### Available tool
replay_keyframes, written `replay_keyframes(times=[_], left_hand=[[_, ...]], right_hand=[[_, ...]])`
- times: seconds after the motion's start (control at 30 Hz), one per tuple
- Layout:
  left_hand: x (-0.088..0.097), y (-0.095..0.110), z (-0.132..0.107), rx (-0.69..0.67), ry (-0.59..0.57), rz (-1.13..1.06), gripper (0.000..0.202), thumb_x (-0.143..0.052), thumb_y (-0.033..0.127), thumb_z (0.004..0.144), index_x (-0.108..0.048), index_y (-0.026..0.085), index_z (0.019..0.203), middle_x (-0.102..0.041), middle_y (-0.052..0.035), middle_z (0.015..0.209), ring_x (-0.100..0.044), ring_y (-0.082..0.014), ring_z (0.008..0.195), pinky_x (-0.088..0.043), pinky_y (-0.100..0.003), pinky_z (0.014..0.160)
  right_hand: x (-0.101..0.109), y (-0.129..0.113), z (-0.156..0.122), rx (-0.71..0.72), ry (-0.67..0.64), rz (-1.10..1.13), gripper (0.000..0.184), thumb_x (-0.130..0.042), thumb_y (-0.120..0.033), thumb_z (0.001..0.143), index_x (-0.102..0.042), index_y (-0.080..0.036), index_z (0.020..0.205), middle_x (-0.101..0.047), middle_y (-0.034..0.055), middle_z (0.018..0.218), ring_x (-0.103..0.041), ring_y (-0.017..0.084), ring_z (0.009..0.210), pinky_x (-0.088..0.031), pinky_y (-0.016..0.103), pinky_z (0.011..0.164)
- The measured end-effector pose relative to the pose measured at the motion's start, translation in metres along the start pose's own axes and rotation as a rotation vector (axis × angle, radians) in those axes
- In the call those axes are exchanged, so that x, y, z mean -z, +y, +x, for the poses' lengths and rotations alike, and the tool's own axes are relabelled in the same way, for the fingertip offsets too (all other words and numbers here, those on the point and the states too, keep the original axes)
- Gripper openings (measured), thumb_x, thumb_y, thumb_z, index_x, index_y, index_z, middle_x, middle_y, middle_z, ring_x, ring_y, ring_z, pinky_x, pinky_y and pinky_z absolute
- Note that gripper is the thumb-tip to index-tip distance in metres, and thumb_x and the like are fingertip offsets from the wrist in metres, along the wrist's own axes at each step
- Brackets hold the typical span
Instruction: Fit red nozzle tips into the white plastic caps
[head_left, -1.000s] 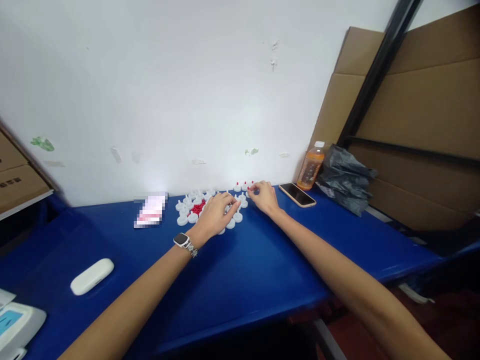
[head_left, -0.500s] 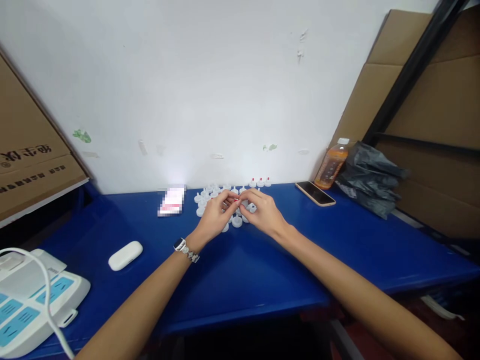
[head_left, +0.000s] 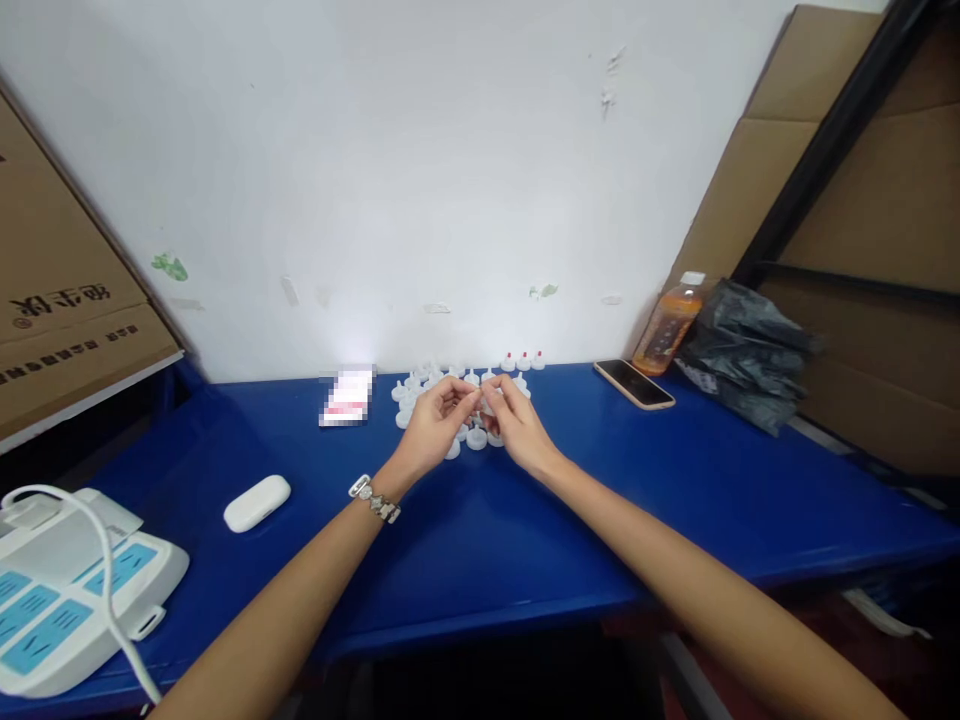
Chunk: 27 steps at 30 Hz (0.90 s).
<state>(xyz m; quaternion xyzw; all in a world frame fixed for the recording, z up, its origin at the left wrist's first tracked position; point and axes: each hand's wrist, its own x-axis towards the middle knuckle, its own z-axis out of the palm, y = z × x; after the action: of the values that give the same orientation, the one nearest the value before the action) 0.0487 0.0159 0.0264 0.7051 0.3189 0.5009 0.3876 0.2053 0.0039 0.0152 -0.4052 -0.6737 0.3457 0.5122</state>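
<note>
Small white cap (head_left: 486,406), pinched between left hand (head_left: 435,426) and right hand (head_left: 519,430) — above clustered white caps (head_left: 475,438)

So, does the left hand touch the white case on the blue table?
Apart. The head view shows the left hand by the small white caps, with bare blue table between it and the white case.

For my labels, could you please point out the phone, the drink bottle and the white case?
phone (head_left: 634,385): head view, middle of screen.
drink bottle (head_left: 664,335): head view, orange body.
white case (head_left: 257,503): head view, top surface.
</note>
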Motion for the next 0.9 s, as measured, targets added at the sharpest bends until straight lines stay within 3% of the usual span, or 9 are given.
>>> replay_keyframes(times=[0.1,0.23,0.33,0.47,0.63,0.7,0.77,0.83,0.9], left_hand=[[-0.004,0.006,-0.005,-0.121,-0.057,0.251,0.021,-0.048,0.038,0.098,-0.054,0.019,0.096,-0.061,-0.0025,0.086,-0.058,-0.0138,0.076,-0.048,-0.028,0.072],[-0.001,0.014,-0.007,-0.344,-0.136,0.685,0.022,-0.032,0.030,0.103,-0.049,0.019,0.096,-0.055,-0.0059,0.093,-0.053,-0.0176,0.082,-0.045,-0.033,0.078],[0.000,0.014,-0.008,-0.435,-0.159,0.787,0.023,-0.028,0.028,0.103,-0.047,0.019,0.092,-0.054,-0.0066,0.092,-0.052,-0.0188,0.082,-0.043,-0.034,0.076],[-0.013,0.006,-0.011,-0.346,-0.079,0.586,0.029,-0.030,0.032,0.104,-0.042,0.020,0.080,-0.048,-0.0001,0.072,-0.045,-0.0138,0.065,-0.038,-0.030,0.064],[-0.026,0.005,-0.006,-0.014,0.169,-0.006,0.045,-0.034,0.053,0.100,-0.037,0.021,0.068,-0.035,0.0046,0.058,-0.036,-0.0098,0.051,-0.034,-0.026,0.051],[-0.013,0.008,0.001,0.097,0.266,-0.232,0.049,-0.035,0.059,0.097,-0.028,0.023,0.065,-0.024,0.0074,0.055,-0.029,-0.0083,0.044,-0.033,-0.024,0.046],[0.010,0.008,0.008,0.091,0.306,-0.244,0.050,-0.040,0.060,0.096,-0.029,0.022,0.065,-0.025,0.0075,0.056,-0.031,-0.0082,0.046,-0.037,-0.024,0.049],[0.034,0.003,0.013,0.067,0.289,-0.076,0.047,-0.041,0.057,0.096,-0.034,0.022,0.067,-0.034,0.0055,0.060,-0.039,-0.0098,0.052,-0.040,-0.025,0.054],[0.052,-0.007,0.017,0.041,0.239,0.262,0.035,-0.045,0.050,0.096,-0.047,0.020,0.078,-0.047,0.0027,0.067,-0.046,-0.0119,0.059,-0.041,-0.026,0.059]], right_hand=[[0.000,-0.006,-0.006,0.087,0.073,-0.120,0.030,-0.036,-0.049,0.100,-0.048,-0.023,0.091,-0.045,-0.0054,0.066,-0.045,0.012,0.059,-0.036,0.026,0.059],[0.003,-0.018,-0.010,0.126,0.072,-0.195,0.029,-0.032,-0.044,0.103,-0.045,-0.023,0.088,-0.046,-0.0045,0.069,-0.047,0.013,0.061,-0.036,0.026,0.062],[0.003,-0.021,-0.013,0.140,0.050,-0.230,0.030,-0.029,-0.042,0.103,-0.042,-0.023,0.085,-0.047,-0.0036,0.070,-0.048,0.013,0.062,-0.036,0.027,0.062],[-0.002,-0.022,-0.015,0.185,0.057,-0.286,0.027,-0.029,-0.040,0.103,-0.043,-0.023,0.088,-0.050,-0.0025,0.069,-0.050,0.014,0.061,-0.037,0.027,0.062],[0.003,-0.021,-0.012,0.223,0.152,-0.408,0.021,-0.032,-0.038,0.102,-0.045,-0.021,0.102,-0.055,-0.0003,0.074,-0.052,0.016,0.060,-0.038,0.028,0.063],[0.012,-0.018,-0.009,0.201,0.237,-0.458,0.022,-0.032,-0.038,0.102,-0.045,-0.021,0.104,-0.056,0.0005,0.075,-0.053,0.017,0.061,-0.038,0.029,0.063],[0.022,-0.015,-0.006,0.146,0.306,-0.472,0.023,-0.031,-0.040,0.102,-0.045,-0.022,0.103,-0.054,-0.0001,0.073,-0.053,0.017,0.062,-0.037,0.029,0.063],[0.028,-0.012,-0.004,0.096,0.316,-0.449,0.025,-0.030,-0.043,0.102,-0.045,-0.023,0.100,-0.052,-0.0019,0.070,-0.052,0.017,0.062,-0.037,0.029,0.063],[0.027,-0.009,-0.003,0.068,0.277,-0.416,0.026,-0.031,-0.045,0.101,-0.045,-0.023,0.098,-0.049,-0.0037,0.066,-0.051,0.016,0.060,-0.037,0.028,0.062]])
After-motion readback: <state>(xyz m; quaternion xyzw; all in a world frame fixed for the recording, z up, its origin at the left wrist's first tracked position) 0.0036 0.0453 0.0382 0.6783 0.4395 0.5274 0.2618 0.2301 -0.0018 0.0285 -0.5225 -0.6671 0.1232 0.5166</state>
